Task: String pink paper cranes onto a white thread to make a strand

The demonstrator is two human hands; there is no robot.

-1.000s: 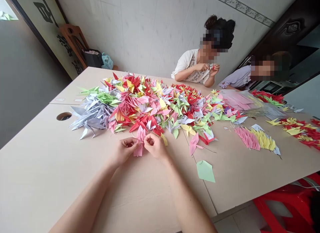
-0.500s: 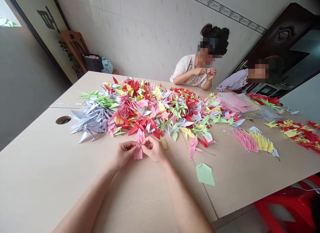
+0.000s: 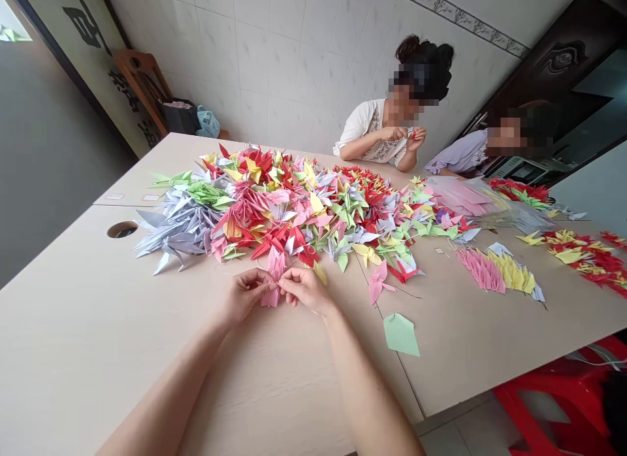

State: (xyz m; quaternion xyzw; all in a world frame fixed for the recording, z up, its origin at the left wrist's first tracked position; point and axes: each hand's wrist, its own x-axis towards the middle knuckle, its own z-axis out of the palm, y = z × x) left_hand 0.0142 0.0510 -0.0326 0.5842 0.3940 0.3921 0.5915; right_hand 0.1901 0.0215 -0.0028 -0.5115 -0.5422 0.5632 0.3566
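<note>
Between my two hands is a pink folded-paper piece (image 3: 277,262), standing near the front of the paper pile. My left hand (image 3: 251,293) pinches its left side, thumb and forefinger closed on the middle. From the right, my right hand (image 3: 306,289) pinches the same middle with thumb and forefinger, its other fingers curled. The fingertips nearly meet and cover the centre of the piece. Behind my hands lies a large pile of folded paper pieces (image 3: 294,201) in red, pink, yellow, green and pale lilac. A single pink folded piece (image 3: 377,281) rests to the right of my hands.
A flat green paper (image 3: 401,335) lies by the table seam (image 3: 410,384). Pink (image 3: 482,270) and yellow (image 3: 512,273) folded rows sit farther right, near clear plastic bags (image 3: 494,208). Two people (image 3: 365,132) sit across the table. A red stool (image 3: 553,397) stands at lower right.
My right hand's fingers have shifted slightly at the middle of the pink piece, with lower fingers now showing below. Both hands keep their pinch. The whole view has tilted a little.
</note>
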